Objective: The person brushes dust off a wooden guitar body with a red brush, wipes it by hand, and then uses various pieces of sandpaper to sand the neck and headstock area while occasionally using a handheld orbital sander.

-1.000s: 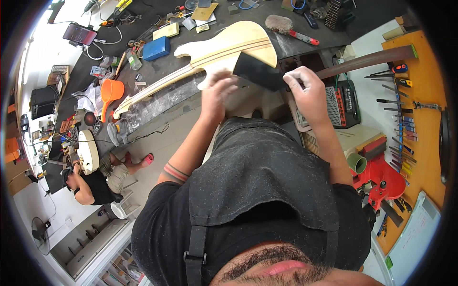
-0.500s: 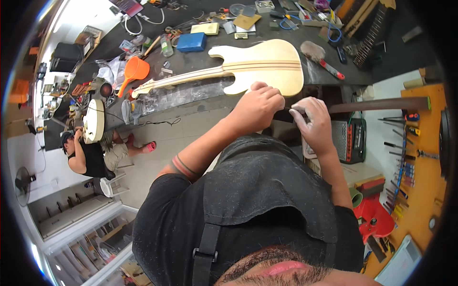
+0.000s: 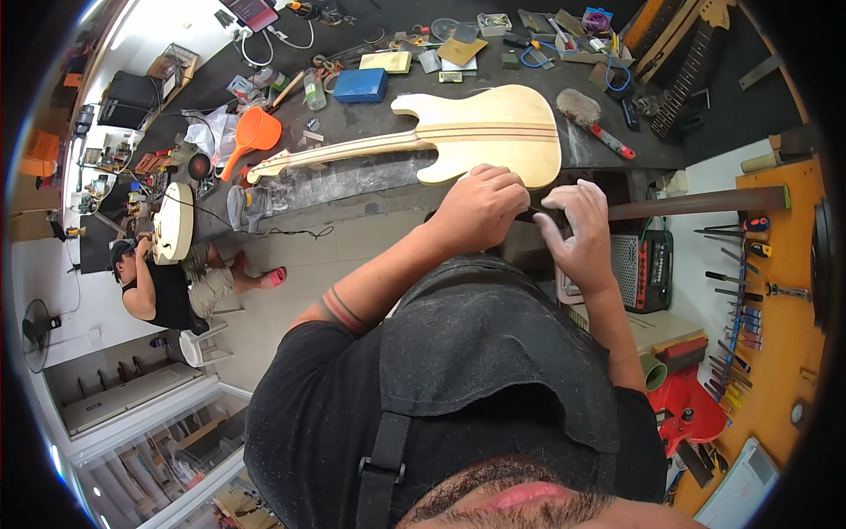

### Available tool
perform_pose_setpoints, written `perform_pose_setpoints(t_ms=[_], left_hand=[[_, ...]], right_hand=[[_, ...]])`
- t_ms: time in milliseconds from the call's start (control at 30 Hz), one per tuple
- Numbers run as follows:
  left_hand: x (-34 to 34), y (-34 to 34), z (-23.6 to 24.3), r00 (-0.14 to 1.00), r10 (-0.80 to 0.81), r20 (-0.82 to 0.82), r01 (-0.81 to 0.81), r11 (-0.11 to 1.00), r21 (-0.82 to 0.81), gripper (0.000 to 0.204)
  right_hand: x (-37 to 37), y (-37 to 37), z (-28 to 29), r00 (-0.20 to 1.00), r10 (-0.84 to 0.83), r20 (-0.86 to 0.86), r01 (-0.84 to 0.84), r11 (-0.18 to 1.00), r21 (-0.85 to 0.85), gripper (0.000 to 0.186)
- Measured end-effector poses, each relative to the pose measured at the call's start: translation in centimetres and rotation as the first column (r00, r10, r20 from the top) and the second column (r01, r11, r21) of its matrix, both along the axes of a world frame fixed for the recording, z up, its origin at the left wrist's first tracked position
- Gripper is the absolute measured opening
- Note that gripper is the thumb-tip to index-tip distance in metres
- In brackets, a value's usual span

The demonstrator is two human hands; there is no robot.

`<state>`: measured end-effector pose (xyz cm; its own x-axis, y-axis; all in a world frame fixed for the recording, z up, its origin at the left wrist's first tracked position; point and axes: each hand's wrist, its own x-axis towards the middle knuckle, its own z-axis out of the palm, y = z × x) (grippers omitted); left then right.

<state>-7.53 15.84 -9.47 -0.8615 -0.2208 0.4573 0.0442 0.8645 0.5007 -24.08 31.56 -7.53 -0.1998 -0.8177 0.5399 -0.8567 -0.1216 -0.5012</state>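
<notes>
My left hand [image 3: 480,210] is closed into a fist around a dark sheet [image 3: 534,211], of which only a thin edge shows. The thumb and fingertips of my right hand [image 3: 577,234] pinch that edge just to the right of the fist. Both hands hover in front of my chest, near the front edge of a dark workbench [image 3: 617,159]. An unfinished pale wooden guitar [image 3: 493,130], body and neck, lies on the bench just beyond my hands.
A red-handled brush [image 3: 592,116], blue box [image 3: 359,85], orange scoop [image 3: 253,132] and small parts litter the bench. A red-and-black amplifier [image 3: 643,269] stands below. An orange tool board [image 3: 767,291] is at right. Another person [image 3: 163,286] sits on the floor at left.
The dark sheet was spread out between my hands a second ago; it has been folded small and now sits almost wholly inside my left fist. My hands have come closer together.
</notes>
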Motion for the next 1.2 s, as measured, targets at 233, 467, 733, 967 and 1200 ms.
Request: perform_pose_setpoints(t_ms=[233, 467, 733, 967, 1200], left_hand=[[-0.9, 0.7, 1.7, 0.991, 0.056, -0.119, -0.056, 0.998, 0.004, 0.012], [-1.1, -0.4, 1.1, 0.998, -0.05, -0.047, 0.05, 0.999, 0.006, 0.01], [-2.4, -1.6, 1.3, 0.991, -0.131, -0.017, 0.131, 0.991, 0.009, 0.024], [5.6, -25.9, -2.1, 0.71, 0.668, -0.223, -0.597, 0.739, 0.314, 0.029], [15.3, -47.5, 1.3, 0.238, 0.928, -0.286, -0.451, 0.366, 0.814, 0.054]], right_hand=[[-1.3, 1.0, -1.0, 0.993, -0.022, 0.115, 0.027, 0.999, -0.039, 0.014], [-1.1, 1.7, 0.3, 0.995, -0.048, 0.088, 0.047, 0.999, 0.007, 0.014], [-1.1, 1.6, -0.5, 0.993, -0.12, 0.015, 0.119, 0.993, 0.025, 0.013], [-1.4, 1.0, -1.2, 0.951, -0.308, 0.036, 0.308, 0.951, 0.016, 0.014], [-0.9, -1.5, -0.9, 0.926, -0.377, 0.019, 0.373, 0.921, 0.109, 0.016]])
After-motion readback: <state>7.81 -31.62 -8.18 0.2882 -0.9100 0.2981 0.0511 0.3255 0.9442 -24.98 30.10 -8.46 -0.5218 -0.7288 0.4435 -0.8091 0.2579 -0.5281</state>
